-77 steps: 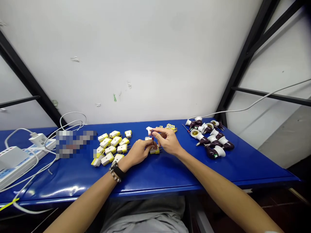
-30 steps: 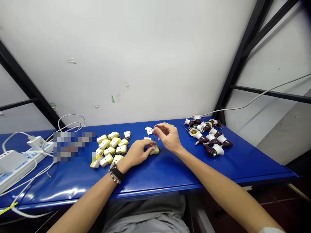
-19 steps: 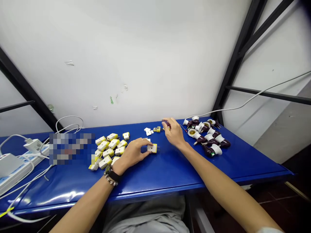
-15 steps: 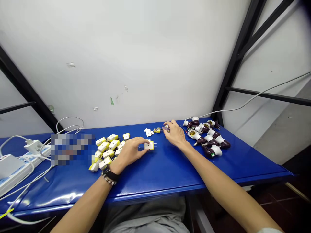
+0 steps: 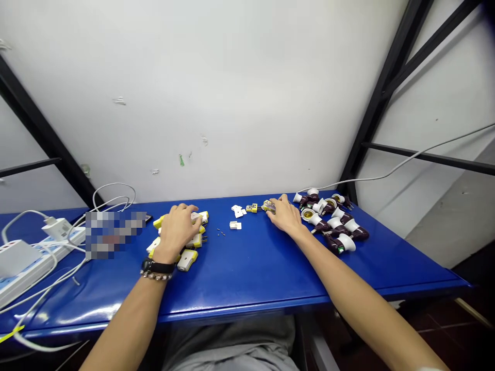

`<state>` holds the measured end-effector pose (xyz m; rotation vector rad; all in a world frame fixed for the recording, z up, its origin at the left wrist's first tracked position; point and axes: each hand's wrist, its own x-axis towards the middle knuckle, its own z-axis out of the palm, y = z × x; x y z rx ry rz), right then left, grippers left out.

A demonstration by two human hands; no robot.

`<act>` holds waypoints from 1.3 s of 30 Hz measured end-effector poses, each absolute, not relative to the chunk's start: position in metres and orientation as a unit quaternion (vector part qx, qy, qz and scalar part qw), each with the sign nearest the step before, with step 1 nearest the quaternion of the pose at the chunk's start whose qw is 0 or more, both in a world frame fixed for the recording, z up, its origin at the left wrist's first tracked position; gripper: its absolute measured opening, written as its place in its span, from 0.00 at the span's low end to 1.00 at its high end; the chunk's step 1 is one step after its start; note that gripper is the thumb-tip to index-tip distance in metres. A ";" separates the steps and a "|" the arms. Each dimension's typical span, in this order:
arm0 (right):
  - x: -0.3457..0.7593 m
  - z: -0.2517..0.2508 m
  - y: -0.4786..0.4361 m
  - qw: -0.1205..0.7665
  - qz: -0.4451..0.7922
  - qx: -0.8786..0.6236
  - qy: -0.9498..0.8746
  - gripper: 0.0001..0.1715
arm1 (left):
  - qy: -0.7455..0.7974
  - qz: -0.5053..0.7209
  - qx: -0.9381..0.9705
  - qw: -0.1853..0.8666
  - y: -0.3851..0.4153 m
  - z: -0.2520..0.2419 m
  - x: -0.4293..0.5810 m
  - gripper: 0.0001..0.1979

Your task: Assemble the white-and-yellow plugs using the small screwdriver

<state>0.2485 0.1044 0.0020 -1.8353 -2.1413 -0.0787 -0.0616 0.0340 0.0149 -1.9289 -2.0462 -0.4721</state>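
Note:
My left hand [image 5: 177, 232] is over a cluster of white-and-yellow electrical plugs [image 5: 187, 260] on the left. Its thumb and fingers close around a plug [image 5: 196, 217], partly hidden by the hand. Farther right, my right hand [image 5: 284, 214] rests on the table with its fingers curled on an opened yellow plug half [image 5: 268, 206]. Beside that lies another opened plug half [image 5: 252, 208], its inner metal parts showing. White plug covers [image 5: 238, 211] lie left of it. A single white cover [image 5: 235, 225] sits nearer me, with tiny screws [image 5: 220, 233] next to it.
Several dark-purple lamp holders with white sockets [image 5: 336, 224] lie at the right. A white power strip [image 5: 42, 263] with tangled cables occupies the left, near a blurred patch. A wall backs the blue table [image 5: 251, 273], with black frame bars [image 5: 371, 103] at the sides.
My left hand has moved left with a plug, from mid-table to the cluster. The single white cover and tiny screws are now uncovered. My right hand has barely moved.

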 end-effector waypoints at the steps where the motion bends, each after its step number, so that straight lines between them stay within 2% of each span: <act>1: 0.247 0.001 0.104 0.168 -0.032 -0.631 -0.756 0.24 | -0.688 -0.180 -0.687 0.151 0.034 0.013 -0.054 0.18; 4: 0.238 -0.002 0.101 0.178 -0.034 -0.570 -0.801 0.24 | -0.594 -0.207 -0.767 0.125 0.033 0.004 -0.025 0.17; 8: 0.226 -0.007 0.096 0.135 -0.022 -0.518 -0.845 0.24 | -0.515 -0.159 -0.836 0.102 0.032 -0.012 0.003 0.18; 12: 0.225 -0.009 0.096 0.105 -0.011 -0.522 -0.846 0.23 | -0.508 -0.138 -0.846 0.083 0.032 -0.018 0.006 0.15; 18: 0.226 -0.007 0.098 0.155 -0.023 -0.520 -0.840 0.30 | -0.482 -0.148 -0.863 0.032 0.024 -0.009 0.010 0.09; 24: 0.222 -0.008 0.099 0.129 0.001 -0.519 -0.845 0.28 | -0.476 -0.169 -0.863 -0.021 0.018 -0.009 0.017 0.15; 27: 0.222 -0.005 0.099 0.124 0.008 -0.522 -0.844 0.24 | -0.494 -0.169 -0.853 -0.010 0.018 -0.011 0.017 0.17; 30: 0.225 -0.001 0.098 0.150 0.003 -0.520 -0.841 0.24 | -0.494 -0.177 -0.851 0.013 0.018 -0.012 0.016 0.19; 34: 0.229 -0.002 0.100 0.174 0.007 -0.520 -0.836 0.29 | -0.481 -0.165 -0.861 -0.007 0.018 -0.013 0.014 0.16; 39: 0.233 -0.004 0.103 0.151 0.032 -0.522 -0.839 0.24 | -0.488 -0.172 -0.855 -0.018 0.020 -0.016 0.013 0.14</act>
